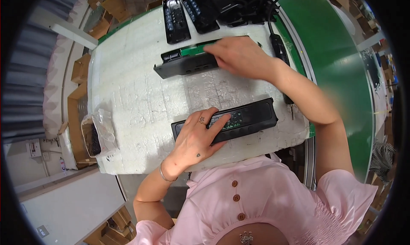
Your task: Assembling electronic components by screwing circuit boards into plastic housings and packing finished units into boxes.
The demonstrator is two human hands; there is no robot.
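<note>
Left hand lies over the near black plastic panel, close to the wrapped pad's near edge. Fingers spread, thumb apart; can't tell if it's gripping. Clear plastic bag at the pad's left edge. Farther up, right hand is clamped on the right part of the long black housing, index fingertip at its green circuit board. Black cable just right. Black plastic parts heaped at the far edge.
</note>
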